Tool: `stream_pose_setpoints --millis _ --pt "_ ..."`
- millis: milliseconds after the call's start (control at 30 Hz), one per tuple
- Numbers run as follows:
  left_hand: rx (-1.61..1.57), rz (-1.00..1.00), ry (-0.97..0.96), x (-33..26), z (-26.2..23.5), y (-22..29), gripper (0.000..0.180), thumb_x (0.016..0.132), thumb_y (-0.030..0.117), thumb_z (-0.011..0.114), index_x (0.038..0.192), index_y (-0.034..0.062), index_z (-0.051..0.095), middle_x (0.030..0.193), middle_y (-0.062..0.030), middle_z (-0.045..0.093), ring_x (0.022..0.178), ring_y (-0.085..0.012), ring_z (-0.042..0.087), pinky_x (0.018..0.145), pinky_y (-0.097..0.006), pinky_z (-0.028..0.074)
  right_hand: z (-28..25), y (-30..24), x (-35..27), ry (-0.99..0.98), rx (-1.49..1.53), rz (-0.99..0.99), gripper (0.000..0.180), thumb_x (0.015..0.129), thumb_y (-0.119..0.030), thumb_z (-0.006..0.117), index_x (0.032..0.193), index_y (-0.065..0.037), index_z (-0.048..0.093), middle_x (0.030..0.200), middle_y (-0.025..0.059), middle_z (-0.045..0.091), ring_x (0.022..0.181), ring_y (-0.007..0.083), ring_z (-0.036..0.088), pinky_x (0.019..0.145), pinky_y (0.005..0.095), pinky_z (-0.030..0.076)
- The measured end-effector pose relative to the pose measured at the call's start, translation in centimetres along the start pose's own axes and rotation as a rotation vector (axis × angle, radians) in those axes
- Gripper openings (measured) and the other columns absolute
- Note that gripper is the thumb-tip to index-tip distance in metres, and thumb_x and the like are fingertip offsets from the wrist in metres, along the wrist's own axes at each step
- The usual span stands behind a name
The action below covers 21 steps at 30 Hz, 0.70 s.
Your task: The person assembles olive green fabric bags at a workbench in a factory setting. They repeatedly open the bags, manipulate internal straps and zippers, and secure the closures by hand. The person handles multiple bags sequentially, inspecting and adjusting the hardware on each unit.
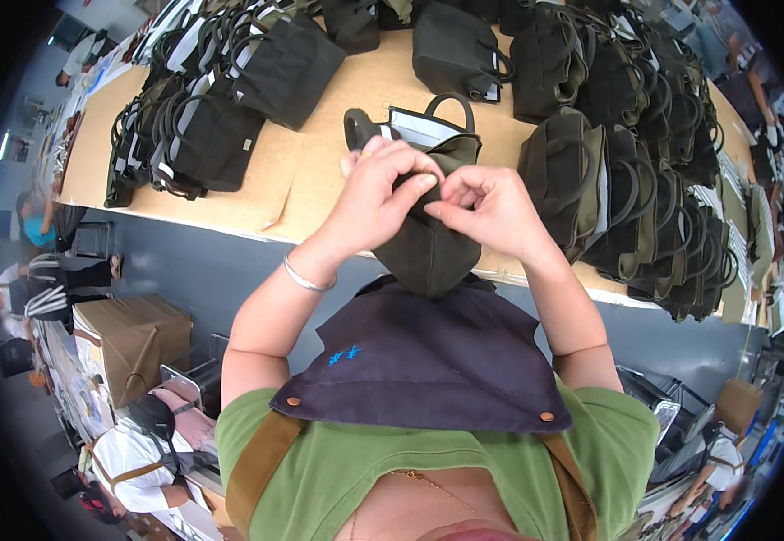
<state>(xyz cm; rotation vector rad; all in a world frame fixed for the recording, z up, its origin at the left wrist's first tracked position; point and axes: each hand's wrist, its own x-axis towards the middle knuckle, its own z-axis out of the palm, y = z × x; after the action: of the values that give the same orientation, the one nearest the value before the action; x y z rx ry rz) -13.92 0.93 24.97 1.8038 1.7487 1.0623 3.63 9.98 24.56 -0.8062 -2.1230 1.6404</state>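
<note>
A dark olive handbag [431, 250] is tilted toward me over the table's near edge, its looped handles and pale lining panel on the far side. My left hand [383, 191] is closed on the bag's upper edge, thumb and fingers pressed together. Right beside it, my right hand [489, 207] pinches the same edge, its other fingers curled in. Whatever small part lies between the fingertips is hidden. The lower end of the bag hangs close to my dark apron [428, 361].
Dark handbags [216, 144] crowd the left of the tan table [320, 180]. More bags [563, 171] stand in rows at the right, and one bag [460, 50] lies at the back. A brown-covered box [135, 347] stands on the left. Other people work around the room.
</note>
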Motion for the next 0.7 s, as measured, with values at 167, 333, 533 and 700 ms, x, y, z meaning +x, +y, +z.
stream_pose_setpoints --millis 167,333,533,700 --pt "0.074 0.065 -0.029 1.7 -0.2 -0.1 0.015 0.086 0.013 0.068 0.1 0.0133 0.062 0.091 0.002 0.066 0.089 -0.0151 0.057 0.092 -0.038 0.027 -1.2 0.9 0.1 0.058 -0.004 0.069 0.016 0.079 -0.012 0.077 0.079 -0.004 0.063 0.059 -0.0048 0.056 0.052 -0.0005 0.048 0.048 0.0208 0.036" --pt "0.112 0.177 -0.055 2.6 0.8 0.0 0.012 0.087 0.015 0.068 0.093 0.0141 0.057 0.085 0.0027 0.063 0.089 -0.0173 0.059 0.097 -0.041 0.025 -1.5 3.4 -0.5 0.169 0.082 -0.024 0.014 0.086 -0.013 0.072 0.081 -0.001 0.065 0.058 -0.0105 0.05 0.05 -0.0038 0.036 0.046 0.0181 0.025" --pt "0.128 0.159 -0.152 3.3 0.7 0.4 0.012 0.085 0.015 0.069 0.091 0.0135 0.058 0.085 0.0024 0.063 0.091 -0.0177 0.059 0.101 -0.047 0.024 -2.2 4.5 -0.8 0.133 0.182 -0.027 0.012 0.087 -0.011 0.07 0.082 -0.001 0.066 0.064 -0.0079 0.055 0.055 -0.0028 0.041 0.048 0.0178 0.029" --pt "0.118 0.171 -0.153 3.2 1.0 0.2 0.012 0.085 0.015 0.07 0.091 0.0135 0.06 0.085 0.0026 0.063 0.092 -0.0173 0.058 0.102 -0.047 0.024 -4.6 2.8 0.0 -0.05 0.153 0.069 0.029 0.097 -0.028 0.056 0.089 -0.002 0.064 0.074 -0.001 0.061 0.06 0.0036 0.049 0.052 0.0202 0.039"
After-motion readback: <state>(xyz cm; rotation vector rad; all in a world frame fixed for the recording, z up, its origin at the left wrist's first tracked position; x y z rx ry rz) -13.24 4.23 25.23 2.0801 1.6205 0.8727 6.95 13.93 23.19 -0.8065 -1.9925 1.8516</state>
